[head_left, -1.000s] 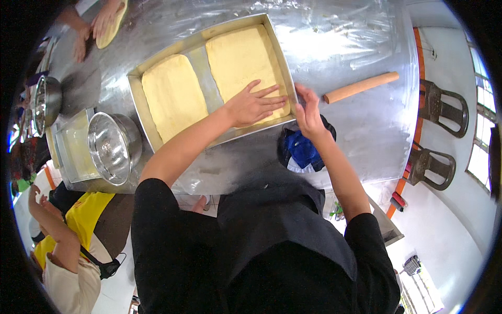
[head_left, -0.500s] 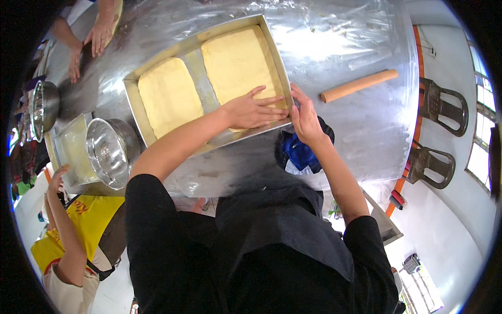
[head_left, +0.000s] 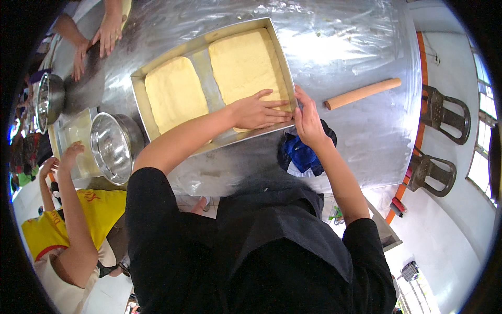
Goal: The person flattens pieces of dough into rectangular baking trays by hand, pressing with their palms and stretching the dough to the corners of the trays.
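A rectangular metal baking pan [head_left: 205, 43] lies at a slant on the steel table. Inside it are two flat slabs of pale yellow dough, a left slab [head_left: 177, 94] and a larger right slab [head_left: 246, 65], with a bare strip between them. My left hand [head_left: 260, 111] rests palm down with fingers apart on the near right corner of the right slab, covering part of it. Against the outside of that same pan corner is my right hand [head_left: 309, 119], thumb and fingers extended along the wall. Neither hand holds anything.
A wooden rolling pin [head_left: 363, 93] lies to the right, and a dark blue cloth bundle [head_left: 301, 156] sits under my right wrist. Steel bowls [head_left: 116, 149] and another pan [head_left: 78, 137] stand at the left. A co-worker in yellow [head_left: 102, 209] reaches there; other hands [head_left: 109, 35] work at far left.
The pan and table appear slightly further right and lower in view. My hands stay at the same pan corner. The co-worker in yellow has reached a hand over the other pan.
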